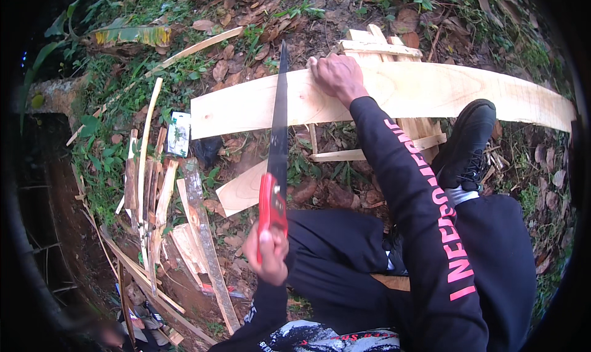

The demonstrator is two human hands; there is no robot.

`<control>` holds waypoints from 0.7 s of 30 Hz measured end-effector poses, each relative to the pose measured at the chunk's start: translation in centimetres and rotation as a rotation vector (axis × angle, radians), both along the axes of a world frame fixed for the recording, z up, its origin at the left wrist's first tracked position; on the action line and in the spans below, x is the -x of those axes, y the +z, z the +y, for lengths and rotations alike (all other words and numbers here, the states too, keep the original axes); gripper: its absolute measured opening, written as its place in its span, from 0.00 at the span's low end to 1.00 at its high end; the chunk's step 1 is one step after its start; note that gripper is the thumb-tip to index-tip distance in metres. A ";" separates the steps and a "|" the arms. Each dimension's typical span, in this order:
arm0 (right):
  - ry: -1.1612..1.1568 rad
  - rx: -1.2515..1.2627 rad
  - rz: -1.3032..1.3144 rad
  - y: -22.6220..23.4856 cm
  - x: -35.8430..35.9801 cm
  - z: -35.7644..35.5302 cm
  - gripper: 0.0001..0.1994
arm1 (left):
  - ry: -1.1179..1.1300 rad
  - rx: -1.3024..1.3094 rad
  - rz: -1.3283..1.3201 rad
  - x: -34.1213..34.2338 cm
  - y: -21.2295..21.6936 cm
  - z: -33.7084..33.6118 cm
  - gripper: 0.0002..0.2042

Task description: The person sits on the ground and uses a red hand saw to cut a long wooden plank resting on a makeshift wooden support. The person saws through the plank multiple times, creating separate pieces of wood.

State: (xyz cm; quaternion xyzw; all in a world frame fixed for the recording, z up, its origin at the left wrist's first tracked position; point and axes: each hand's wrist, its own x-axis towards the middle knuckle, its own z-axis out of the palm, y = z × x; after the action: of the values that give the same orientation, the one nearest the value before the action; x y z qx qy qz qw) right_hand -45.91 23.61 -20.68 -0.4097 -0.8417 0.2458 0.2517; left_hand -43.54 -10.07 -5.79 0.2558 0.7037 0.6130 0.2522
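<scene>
A hand saw (280,121) with a red and black handle is gripped in my left hand (268,253), its blade pointing away from me. The blade crosses over a long pale wooden board (425,87), left of its middle. Whether the teeth touch the wood, I cannot tell. My right hand (337,78) presses on the board to the right of the blade, fingers curled at its far edge. A black shoe (474,133) of mine rests on the board's near edge farther right. Beneath the board is a small wooden frame (381,46) of pale slats.
Split wood strips (163,198) and a bark-edged slat (206,253) lie at the left. A pale plank piece (243,189) sits near the saw handle. Beside the board's left end is a white packet (179,133). Leaves and grass cover the ground; a dark pit (43,216) lies far left.
</scene>
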 end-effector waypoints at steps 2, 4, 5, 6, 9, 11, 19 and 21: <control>0.005 0.012 -0.007 0.5 0.4 -0.8 0.26 | -0.005 -0.081 -0.047 -2.4 1.3 -1.3 0.14; -0.015 -0.020 0.027 0.4 -0.4 -0.6 0.27 | 0.080 -0.011 0.062 0.0 -2.4 3.2 0.13; 0.011 0.012 0.031 0.8 0.7 -1.7 0.27 | 0.013 -0.007 0.099 2.7 -3.6 6.0 0.14; 0.009 0.015 0.009 0.9 1.1 -1.9 0.27 | -0.021 0.047 0.110 4.9 -3.7 8.9 0.15; 0.033 0.051 0.012 2.2 1.5 -1.6 0.27 | -0.012 0.034 -0.027 6.9 -0.8 11.8 0.15; 0.033 0.040 0.008 1.9 0.9 -0.9 0.27 | 0.011 0.055 0.000 4.2 -0.4 8.3 0.15; -0.033 -0.064 0.053 0.7 0.6 -2.1 0.26 | 0.085 0.001 0.021 3.4 -1.6 7.3 0.16; 0.010 -0.041 0.016 1.7 1.3 -2.4 0.26 | 0.022 0.089 0.022 5.5 -0.9 11.5 0.16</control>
State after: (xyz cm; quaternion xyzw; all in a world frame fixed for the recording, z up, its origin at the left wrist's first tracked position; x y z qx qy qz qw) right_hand -47.25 21.22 -18.97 -0.3983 -0.8465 0.2332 0.2655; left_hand -49.09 1.42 -6.69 0.2432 0.7359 0.5808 0.2489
